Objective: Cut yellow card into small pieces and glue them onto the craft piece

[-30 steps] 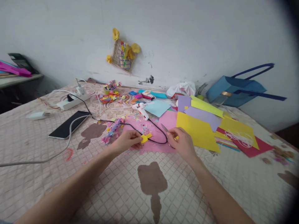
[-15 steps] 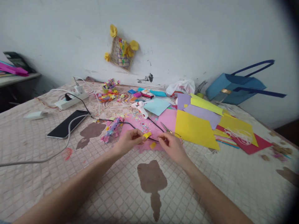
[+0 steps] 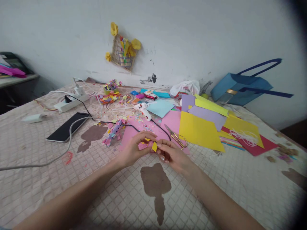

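Note:
A small yellow paper piece [image 3: 154,147] is pinched between the fingertips of my left hand [image 3: 135,148] and my right hand [image 3: 171,154], which meet above the front of a pink sheet [image 3: 129,127]. More yellow shows behind the fingers of my left hand. Gold-handled scissors [image 3: 178,139] lie just beyond my right hand. A white glue gun [image 3: 143,110] rests on the sheet among paper scraps, its black cord running toward the scissors. Left of my hands lies a purple and pink paper decoration [image 3: 115,132].
Yellow sheets [image 3: 200,129] and other coloured papers lie at the right, before a blue bag [image 3: 240,88]. A black tablet [image 3: 68,127], a white power strip [image 3: 72,103] and cables are at the left. A flower bowl [image 3: 110,90] stands at the back.
My hands have come together at the yellow piece. The right hand moved left and now touches it, and the piece is turned more upright. The view has shifted slightly.

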Motion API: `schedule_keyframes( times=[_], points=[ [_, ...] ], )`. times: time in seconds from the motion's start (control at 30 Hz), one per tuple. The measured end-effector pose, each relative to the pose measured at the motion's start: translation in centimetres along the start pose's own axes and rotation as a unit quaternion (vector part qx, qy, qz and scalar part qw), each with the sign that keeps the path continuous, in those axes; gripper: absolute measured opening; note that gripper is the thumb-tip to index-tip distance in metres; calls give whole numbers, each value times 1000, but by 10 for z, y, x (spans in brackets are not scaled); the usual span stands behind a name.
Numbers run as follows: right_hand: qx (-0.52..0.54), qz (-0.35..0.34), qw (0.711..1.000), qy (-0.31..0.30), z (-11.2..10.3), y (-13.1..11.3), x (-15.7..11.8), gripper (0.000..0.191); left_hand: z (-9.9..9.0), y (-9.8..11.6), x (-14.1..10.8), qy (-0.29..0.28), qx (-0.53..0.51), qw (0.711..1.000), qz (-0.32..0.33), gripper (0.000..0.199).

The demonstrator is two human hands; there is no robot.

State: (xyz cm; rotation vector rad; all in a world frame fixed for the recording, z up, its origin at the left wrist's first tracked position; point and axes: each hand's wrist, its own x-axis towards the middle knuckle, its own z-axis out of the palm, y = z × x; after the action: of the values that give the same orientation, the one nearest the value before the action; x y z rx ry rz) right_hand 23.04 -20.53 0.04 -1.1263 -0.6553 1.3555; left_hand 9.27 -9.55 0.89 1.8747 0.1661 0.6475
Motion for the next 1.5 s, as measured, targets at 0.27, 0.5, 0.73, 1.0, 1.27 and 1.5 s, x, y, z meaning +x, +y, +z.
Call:
schedule_keyframes(
  times=[0.27,0.5,0.73,1.0,1.27,1.5],
  points=[
    [-164,-115,977,69,2,-2,-1,18,4,0,-1,-17,-13,999,-42,12],
    [-238,-156,957,62,4,-1,-2,19,3,-3,1,-26,-115,987,-111,16],
    [-267,-169,947,53,6,1,-3,16,4,-7,2,-2,-229,954,-194,23],
    [-260,-150,953,35,6,1,-3,21,4,-11,2,-6,-251,943,-220,30],
    [-275,-161,947,42,4,3,-1,20,4,-12,1,-28,-248,943,-219,25],
    [-273,-159,947,57,3,4,-1,21,4,-10,2,-40,-202,948,-241,20]
  ],
)
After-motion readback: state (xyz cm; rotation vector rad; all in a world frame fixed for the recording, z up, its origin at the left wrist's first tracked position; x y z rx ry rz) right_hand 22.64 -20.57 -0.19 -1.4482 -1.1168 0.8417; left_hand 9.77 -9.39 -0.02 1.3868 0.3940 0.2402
